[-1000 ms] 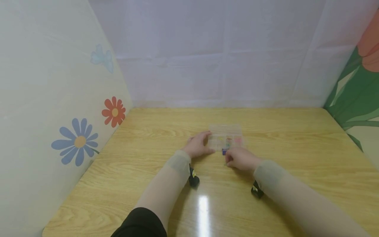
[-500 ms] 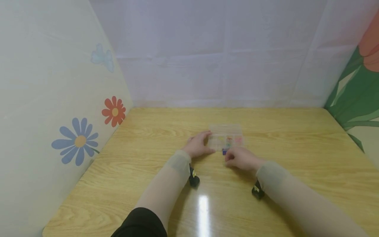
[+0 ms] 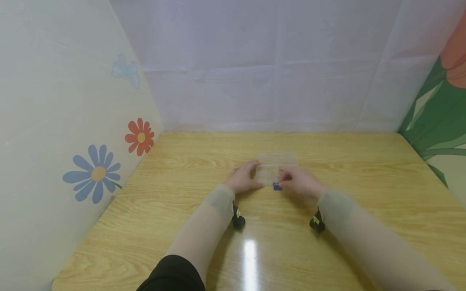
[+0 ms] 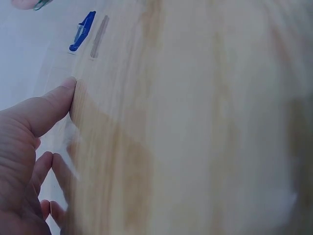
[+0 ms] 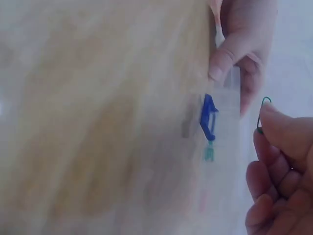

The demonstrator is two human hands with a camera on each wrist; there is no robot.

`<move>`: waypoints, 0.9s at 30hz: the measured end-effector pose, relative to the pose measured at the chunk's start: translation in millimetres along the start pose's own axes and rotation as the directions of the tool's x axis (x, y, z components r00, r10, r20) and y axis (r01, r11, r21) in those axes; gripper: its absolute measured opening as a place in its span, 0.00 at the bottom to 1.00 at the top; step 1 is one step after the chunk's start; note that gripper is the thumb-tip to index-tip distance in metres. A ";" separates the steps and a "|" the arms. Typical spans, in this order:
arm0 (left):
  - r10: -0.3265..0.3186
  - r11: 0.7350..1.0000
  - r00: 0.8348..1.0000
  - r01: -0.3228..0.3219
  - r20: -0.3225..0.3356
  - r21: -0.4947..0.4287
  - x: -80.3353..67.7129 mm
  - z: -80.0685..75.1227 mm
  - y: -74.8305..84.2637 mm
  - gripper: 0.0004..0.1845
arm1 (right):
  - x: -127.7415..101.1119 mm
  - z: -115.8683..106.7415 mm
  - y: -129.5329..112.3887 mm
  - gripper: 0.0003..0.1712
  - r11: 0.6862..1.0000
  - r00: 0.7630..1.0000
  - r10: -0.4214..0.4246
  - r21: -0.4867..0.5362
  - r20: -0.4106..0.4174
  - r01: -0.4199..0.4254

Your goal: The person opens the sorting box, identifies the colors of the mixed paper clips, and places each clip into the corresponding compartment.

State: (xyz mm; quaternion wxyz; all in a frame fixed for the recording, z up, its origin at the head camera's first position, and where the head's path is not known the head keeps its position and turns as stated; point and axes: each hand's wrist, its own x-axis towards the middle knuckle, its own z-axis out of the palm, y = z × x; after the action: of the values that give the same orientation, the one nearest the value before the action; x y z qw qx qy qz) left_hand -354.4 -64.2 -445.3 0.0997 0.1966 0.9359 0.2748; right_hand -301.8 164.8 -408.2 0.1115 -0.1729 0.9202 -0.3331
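Observation:
A clear plastic compartment box (image 3: 276,161) lies on the wooden table (image 3: 364,194) with small coloured bits inside. My left hand (image 3: 251,176) holds its left end; in the left wrist view the thumb (image 4: 49,110) presses the box's edge. My right hand (image 3: 285,176) hovers over the box's right half and pinches a green paper clip (image 5: 263,115) between thumb and fingertip. A small blue piece (image 3: 277,186) sits at the box's near edge, also seen as the blue piece (image 5: 209,117) in the right wrist view and the blue piece (image 4: 82,30) in the left wrist view.
Walls close the table in: a flowered panel (image 3: 98,173) on the left, a white sheet (image 3: 276,81) at the back, a green-leaf panel (image 3: 437,121) on the right. Bare wood surrounds the box.
My right hand has lifted from the table beside the blue piece and moved forward over the box with the green clip. The left hand and box have stayed put.

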 end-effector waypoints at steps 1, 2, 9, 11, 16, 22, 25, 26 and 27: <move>-0.002 1.000 1.000 0.002 0.000 -0.003 0.1 0.0 -0.2 0.46 | 1.2 -2.6 -0.1 0.03 1.000 1.000 0.019 0.008 -0.007 -0.019; -0.002 1.000 1.000 0.002 -0.002 -0.003 0.5 0.4 -0.6 0.46 | 2.2 -5.3 0.0 0.04 0.999 0.999 0.033 0.010 -0.019 -0.033; 0.002 1.000 1.000 -0.002 -0.017 0.011 3.2 3.8 -4.7 0.46 | 10.7 -16.1 4.7 0.05 0.999 0.994 0.037 -0.007 -0.104 -0.038; 0.012 1.000 1.000 -0.011 -0.020 0.020 3.3 4.5 -5.6 0.45 | 12.8 -16.1 6.8 0.05 0.999 0.993 0.041 -0.018 -0.108 -0.044; 0.042 0.998 0.999 -0.041 -0.018 0.042 2.3 4.8 -6.6 0.46 | 16.6 -11.9 7.7 0.04 0.997 0.993 0.049 -0.047 -0.107 -0.054; 0.057 0.996 0.998 -0.056 -0.010 0.071 -0.2 3.5 -5.5 0.48 | 21.2 -8.2 5.8 0.04 0.990 0.991 0.052 -0.123 -0.121 -0.066; 0.058 0.994 0.998 -0.056 -0.015 0.093 -2.2 2.4 -3.3 0.50 | 23.2 -7.6 5.7 0.04 0.986 0.990 0.077 -0.136 -0.121 -0.093; 0.059 0.993 0.998 -0.057 -0.018 0.099 -2.8 2.1 -2.7 0.50 | 23.8 -7.4 5.7 0.05 0.985 0.989 0.084 -0.140 -0.122 -0.101; 0.063 0.993 0.998 -0.061 -0.021 0.104 -3.3 1.9 -2.3 0.50 | 24.2 -7.2 5.7 0.06 0.984 0.988 0.091 -0.139 -0.121 -0.108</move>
State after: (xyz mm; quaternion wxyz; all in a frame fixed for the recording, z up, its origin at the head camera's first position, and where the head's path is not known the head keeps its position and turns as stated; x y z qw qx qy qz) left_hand -351.6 -66.4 -447.8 0.0695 0.2271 0.9435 0.2312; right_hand -327.6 163.6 -408.7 0.0625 -0.1150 0.9544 -0.2684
